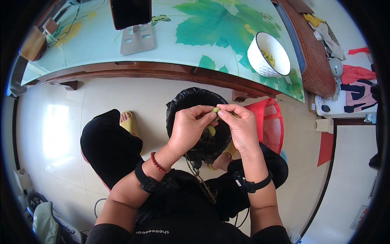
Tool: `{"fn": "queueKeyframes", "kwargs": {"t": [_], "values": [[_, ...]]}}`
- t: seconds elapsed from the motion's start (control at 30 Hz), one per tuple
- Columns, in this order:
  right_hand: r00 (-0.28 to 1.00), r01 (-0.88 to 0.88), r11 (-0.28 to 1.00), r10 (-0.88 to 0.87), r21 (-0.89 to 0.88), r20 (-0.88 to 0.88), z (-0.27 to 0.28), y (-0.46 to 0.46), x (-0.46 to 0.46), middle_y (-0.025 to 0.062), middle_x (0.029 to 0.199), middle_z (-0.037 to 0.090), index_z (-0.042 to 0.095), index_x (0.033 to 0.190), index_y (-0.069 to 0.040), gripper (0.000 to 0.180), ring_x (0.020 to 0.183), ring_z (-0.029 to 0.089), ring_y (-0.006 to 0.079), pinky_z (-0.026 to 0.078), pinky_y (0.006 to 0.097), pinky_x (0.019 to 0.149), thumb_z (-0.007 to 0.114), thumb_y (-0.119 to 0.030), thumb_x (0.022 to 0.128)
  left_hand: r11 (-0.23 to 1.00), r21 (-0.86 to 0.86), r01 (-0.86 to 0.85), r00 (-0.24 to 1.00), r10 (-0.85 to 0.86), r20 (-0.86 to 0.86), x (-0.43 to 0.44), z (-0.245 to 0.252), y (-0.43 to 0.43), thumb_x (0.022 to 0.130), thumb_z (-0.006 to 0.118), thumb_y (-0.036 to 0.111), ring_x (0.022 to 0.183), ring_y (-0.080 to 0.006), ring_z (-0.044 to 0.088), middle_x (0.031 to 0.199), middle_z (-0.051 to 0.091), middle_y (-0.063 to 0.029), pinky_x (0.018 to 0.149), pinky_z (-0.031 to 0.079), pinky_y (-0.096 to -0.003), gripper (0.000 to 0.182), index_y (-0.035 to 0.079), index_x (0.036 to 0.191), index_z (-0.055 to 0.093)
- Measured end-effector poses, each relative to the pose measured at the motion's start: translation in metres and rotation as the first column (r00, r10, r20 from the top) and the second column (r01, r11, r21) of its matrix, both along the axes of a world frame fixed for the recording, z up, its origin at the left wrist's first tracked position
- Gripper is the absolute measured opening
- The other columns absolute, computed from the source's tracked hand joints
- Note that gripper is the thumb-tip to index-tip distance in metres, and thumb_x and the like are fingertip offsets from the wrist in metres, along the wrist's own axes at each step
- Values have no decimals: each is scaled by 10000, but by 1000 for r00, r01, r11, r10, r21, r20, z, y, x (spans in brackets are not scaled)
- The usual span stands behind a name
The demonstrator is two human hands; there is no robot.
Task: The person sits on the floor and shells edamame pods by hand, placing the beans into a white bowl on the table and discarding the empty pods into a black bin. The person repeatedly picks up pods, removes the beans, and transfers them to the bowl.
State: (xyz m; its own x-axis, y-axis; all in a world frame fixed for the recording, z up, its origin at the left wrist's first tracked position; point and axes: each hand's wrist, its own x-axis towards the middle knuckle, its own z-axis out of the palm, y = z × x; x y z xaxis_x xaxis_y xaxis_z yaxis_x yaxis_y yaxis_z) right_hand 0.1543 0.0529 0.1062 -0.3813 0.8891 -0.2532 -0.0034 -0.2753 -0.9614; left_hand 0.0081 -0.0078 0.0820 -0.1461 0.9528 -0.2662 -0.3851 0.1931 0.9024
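Observation:
A small green pod or bean (pixel 216 109) is pinched where the fingertips of my two hands meet. My left hand (pixel 189 125) holds it from the left with thumb and forefinger. From the right, my right hand (pixel 240 125) grips it the same way, with a bit more green showing behind its fingers. Both hands are over a round bin lined with a black plastic bag (pixel 198 97). A yellow-green leaf (pixel 211 130) shows below my fingers. A thin plant stem with roots (pixel 204 184) runs from the bin's near rim onto my lap; its upper part is hidden.
A white bowl (pixel 264 65) with greenish-yellow pieces stands on the glass-topped table (pixel 170 52), near its right end. A phone (pixel 131 13) rests on a metal stand (pixel 137 41). Right of the bin is a red-trimmed mesh bag (pixel 271 128). My knees flank the bin.

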Motion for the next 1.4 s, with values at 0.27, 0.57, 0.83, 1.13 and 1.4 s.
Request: {"fn": "queueKeyframes", "kwargs": {"t": [0.27, 0.57, 0.83, 1.13, 1.4], "values": [[998, -56, 997, 56, 55, -4, -6, 0, 4, 70, 970, 686, 700, 975, 19, 121, 867, 602, 80, 494, 210, 800, 671, 8, 858, 997, 79, -1, 927, 30, -373, -2, -5, -2, 861, 706, 75, 773, -73, 651, 831, 713, -67, 674, 532, -212, 159, -48, 962, 702], [992, 80, 997, -80, -8, -101, -15, -7, -3, 52, 909, 670, 690, 915, 25, 108, 805, 579, 64, 479, 204, 750, 626, 44, 830, 960, 235, -150, 914, 225, -338, 17, -10, -4, 827, 709, 45, 667, -130, 687, 790, 715, -126, 587, 534, -238, 123, -42, 914, 710], [987, 74, 997, -77, -30, -139, -16, -5, -6, 44, 892, 662, 670, 913, 16, 91, 769, 590, 72, 508, 224, 684, 607, 32, 848, 996, -8, -92, 992, 92, 81, 12, -5, -2, 908, 653, 88, 745, -115, 667, 853, 697, -78, 683, 538, -220, 175, -61, 992, 689], [991, -21, 999, 26, 42, -130, -12, 0, -8, 48, 899, 659, 666, 953, 17, 104, 760, 599, 81, 534, 245, 648, 589, 21, 883, 994, -90, -62, 904, 94, 418, 1, -6, 1, 954, 584, 114, 683, -97, 587, 809, 653, -48, 691, 552, -263, 182, -44, 950, 674], [996, -80, 991, 76, 107, 42, -9, 9, -3, 3, 838, 654, 678, 939, 8, 86, 742, 564, 40, 468, 188, 690, 658, -59, 889, 986, -154, -66, 885, 129, 447, -3, -7, 3, 937, 613, 135, 657, -92, 576, 783, 643, -39, 667, 525, -237, 179, -28, 919, 685]]}}
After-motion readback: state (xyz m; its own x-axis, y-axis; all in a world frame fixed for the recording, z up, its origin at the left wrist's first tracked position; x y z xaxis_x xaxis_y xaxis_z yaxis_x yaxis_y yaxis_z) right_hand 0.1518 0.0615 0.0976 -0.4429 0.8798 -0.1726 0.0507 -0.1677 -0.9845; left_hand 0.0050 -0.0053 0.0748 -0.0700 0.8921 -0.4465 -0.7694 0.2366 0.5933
